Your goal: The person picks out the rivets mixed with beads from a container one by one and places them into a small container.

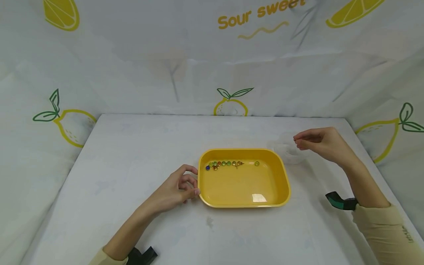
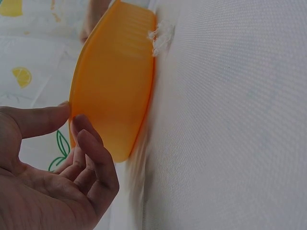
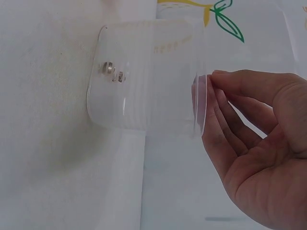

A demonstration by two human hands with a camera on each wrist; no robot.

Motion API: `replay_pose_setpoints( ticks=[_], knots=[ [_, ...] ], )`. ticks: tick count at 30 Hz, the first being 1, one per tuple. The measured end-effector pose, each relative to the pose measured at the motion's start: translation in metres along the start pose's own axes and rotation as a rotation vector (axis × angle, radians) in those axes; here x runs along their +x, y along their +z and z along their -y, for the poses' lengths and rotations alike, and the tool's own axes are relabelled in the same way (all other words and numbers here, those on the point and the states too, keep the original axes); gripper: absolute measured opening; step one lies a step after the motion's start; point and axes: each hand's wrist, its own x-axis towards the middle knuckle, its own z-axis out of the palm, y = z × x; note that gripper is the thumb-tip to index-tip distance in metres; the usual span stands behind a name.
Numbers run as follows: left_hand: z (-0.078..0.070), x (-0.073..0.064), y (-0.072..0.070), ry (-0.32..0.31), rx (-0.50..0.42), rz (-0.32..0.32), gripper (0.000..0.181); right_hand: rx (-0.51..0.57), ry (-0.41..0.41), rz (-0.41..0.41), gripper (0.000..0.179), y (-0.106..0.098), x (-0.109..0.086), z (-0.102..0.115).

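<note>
A yellow tray (image 1: 232,191) lies on the table, with several small coloured beads (image 1: 228,163) in an uneven row toward its far side. One green bead (image 1: 256,163) sits apart to the right. My left hand (image 1: 179,186) holds the tray's left end, its thumb at the rim and its curled fingers against the outer wall. My right hand (image 1: 322,143) is over a clear plastic container (image 3: 144,81), thumb and fingers pinched together near its rim. A tiny dark bead (image 1: 294,139) shows at those fingertips. Small silvery beads (image 3: 110,69) lie at the container's bottom.
The container stands just beyond the tray's right end. A white cloth (image 1: 126,158) covers the table. Behind and at both sides hang white sheets with lemon prints (image 1: 230,106). Dark wrist straps (image 1: 341,202) show by the sleeves.
</note>
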Motion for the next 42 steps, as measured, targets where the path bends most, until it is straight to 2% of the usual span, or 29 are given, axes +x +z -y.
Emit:
replay_pose_setpoints(
  ticks=[26,34,42],
  knots=[
    [0.002,0.0,0.001,0.004,-0.008,0.004,0.054,-0.001,-0.004,-0.001,0.032,0.003,-0.002,0.008],
    [0.001,0.0,0.001,0.007,-0.011,0.005,0.053,-0.002,0.006,-0.015,0.036,0.005,-0.003,0.018],
    [0.001,0.0,-0.001,0.015,-0.008,0.002,0.054,0.014,-0.04,-0.047,0.029,0.006,-0.005,0.036]
  ],
)
